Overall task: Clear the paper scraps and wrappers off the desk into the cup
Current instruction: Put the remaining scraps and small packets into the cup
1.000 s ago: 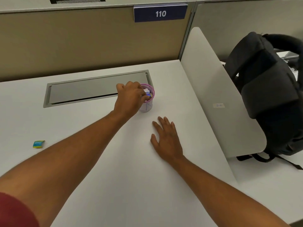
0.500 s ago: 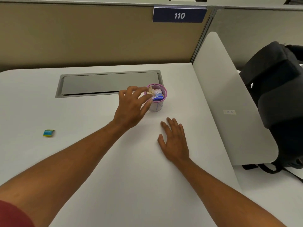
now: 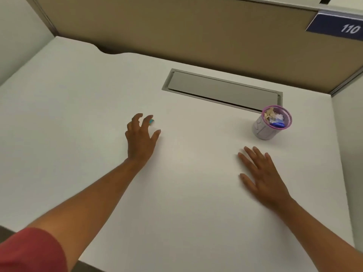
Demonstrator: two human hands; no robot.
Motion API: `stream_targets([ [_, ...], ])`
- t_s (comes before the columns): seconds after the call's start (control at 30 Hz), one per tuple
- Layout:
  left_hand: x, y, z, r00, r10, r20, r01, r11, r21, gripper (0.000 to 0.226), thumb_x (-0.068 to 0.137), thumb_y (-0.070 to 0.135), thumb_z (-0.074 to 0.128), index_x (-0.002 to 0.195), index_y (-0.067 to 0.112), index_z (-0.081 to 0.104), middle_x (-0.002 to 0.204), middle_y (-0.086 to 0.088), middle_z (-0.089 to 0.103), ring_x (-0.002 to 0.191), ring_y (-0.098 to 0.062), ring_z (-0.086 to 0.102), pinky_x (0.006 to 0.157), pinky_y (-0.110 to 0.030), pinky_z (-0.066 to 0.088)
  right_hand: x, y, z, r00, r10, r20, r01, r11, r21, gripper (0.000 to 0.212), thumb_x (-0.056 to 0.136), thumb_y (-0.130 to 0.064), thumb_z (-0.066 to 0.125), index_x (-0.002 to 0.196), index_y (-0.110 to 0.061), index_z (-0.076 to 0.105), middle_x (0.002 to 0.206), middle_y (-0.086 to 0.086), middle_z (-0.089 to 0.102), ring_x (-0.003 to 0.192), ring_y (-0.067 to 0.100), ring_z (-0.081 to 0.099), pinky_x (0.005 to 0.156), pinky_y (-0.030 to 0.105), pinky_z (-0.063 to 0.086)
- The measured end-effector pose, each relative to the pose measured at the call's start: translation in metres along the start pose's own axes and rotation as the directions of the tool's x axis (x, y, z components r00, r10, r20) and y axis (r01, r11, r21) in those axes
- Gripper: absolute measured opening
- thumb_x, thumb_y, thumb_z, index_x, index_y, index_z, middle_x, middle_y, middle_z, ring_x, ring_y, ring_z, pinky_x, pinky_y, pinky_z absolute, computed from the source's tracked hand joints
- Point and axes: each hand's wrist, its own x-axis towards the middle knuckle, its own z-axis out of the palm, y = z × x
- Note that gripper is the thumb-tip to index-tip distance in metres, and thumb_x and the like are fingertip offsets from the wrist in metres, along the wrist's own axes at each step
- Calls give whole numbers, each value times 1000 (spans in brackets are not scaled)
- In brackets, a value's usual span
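I judge the step in hand to be the pickup of the last loose wrapper (image 3: 151,121), a small teal and yellow piece lying flat on the desk (image 3: 82,118), left of centre. Only its right edge shows; the rest is hidden behind the fingertips.

Procedure, as I judge it: lower the index finger and thumb to either side of the piece, press lightly on the desk surface, and pinch. A flat wrapper on a smooth top may slide away from a one-sided push, so both contacts should close together. Lift only once the piece is held.

The left hand (image 3: 141,136) is over the desk with the arm extended forward and the wrist straight. The fingers (image 3: 146,122) are curled and spread, the thumb held out to the right. The hand is not closed on anything; I cannot tell whether a fingertip touches the wrapper.

Beyond the hands, a grey hatch (image 3: 222,89) sits flush in the desk.

The right hand (image 3: 261,177) lies palm down, fingers extended and slightly spread, holding nothing.

The cup (image 3: 265,130), a mesh one with a pink rim, stands upright just beyond the right hand and well apart from the wrapper. It already contains crumpled paper and a blue item. The carry therefore runs left to right across the desk.
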Motion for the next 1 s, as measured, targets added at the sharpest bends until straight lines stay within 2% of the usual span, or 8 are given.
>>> stream_targets([
  [0.17, 23, -8, 0, 991, -53, 125, 61, 996, -59, 59, 95, 35, 70, 148, 23, 51, 152, -8, 46, 135, -33, 47, 112, -45, 42, 4, 2, 0, 998, -21, 56, 23, 999, -30, 64, 103, -53, 39, 163, -36, 21, 172, -14, 12, 161, 14, 5, 128, 54, 14],
  [0.27, 33, -5, 2, 990, -74, 120, 87, 990, -111, 44, 96, 25, 68, 138, 18, 62, 135, -10, 60, 129, -34, 50, 107, -42, 45, 3, 4, 1, 998, -20, 54, 21, 999, -30, 64, 103, -55, 37, 163, -38, 20, 172, -15, 10, 161, 13, 4, 128, 52, 12],
  [0.37, 39, 3, 2, 992, -72, 104, 88, 984, -155, 27, 97, 11, 64, 123, 13, 72, 121, -13, 66, 120, -35, 57, 101, -38, 48, 4, 4, 2, 999, -20, 39, 22, 999, -42, 64, 103, -55, 38, 162, -37, 22, 172, -15, 11, 161, 12, 5, 129, 51, 12],
  [0.47, 38, 26, 4, 995, 14, 102, 8, 977, -212, 25, 96, 8, 65, 118, 11, 74, 119, -12, 69, 113, -33, 62, 101, -41, 50, 4, 5, 3, 999, -25, 22, 26, 999, -47, 62, 104, -55, 38, 162, -37, 24, 172, -13, 15, 161, 12, 6, 128, 51, 13],
  [0.6, 37, 95, 10, 979, 183, 86, -154, 952, -266, 31, 95, 24, 71, 126, 19, 70, 117, -3, 74, 106, -26, 62, 92, -31, 46, 4, 4, 2, 1000, 9, 30, -8, 1000, -24, 60, 105, -54, 39, 161, -36, 27, 172, -10, 16, 161, 12, 7, 129, 49, 12],
  [0.77, 35, 206, 20, 882, 467, 62, -425, 845, -324, 24, 97, 31, 69, 117, 18, 75, 116, -3, 74, 119, -23, 56, 95, -20, 39, 4, 4, 1, 998, 45, 33, -45, 999, 7, 60, 105, -53, 42, 161, -35, 30, 173, -6, 16, 161, 15, 8, 130, 46, 9],
  [0.93, 22, 287, 37, 771, 615, 165, -537, 767, -350, 25, 96, 32, 71, 117, 20, 74, 134, -10, 63, 136, -24, 48, 107, -41, 47, 4, 5, 3, 999, 49, 16, -49, 999, 3, 60, 104, -53, 44, 160, -34, 32, 172, -4, 18, 161, 18, 10, 130, 46, 9],
  [1.0, 23, 305, 47, 748, 629, 212, -550, 766, -332, 24, 96, 34, 70, 117, 23, 73, 142, -10, 58, 139, -25, 47, 108, -41, 46, 4, 7, 4, 999, 53, 13, -53, 999, -4, 60, 104, -54, 42, 160, -35, 31, 172, -4, 17, 161, 17, 9, 130, 46, 8],
])
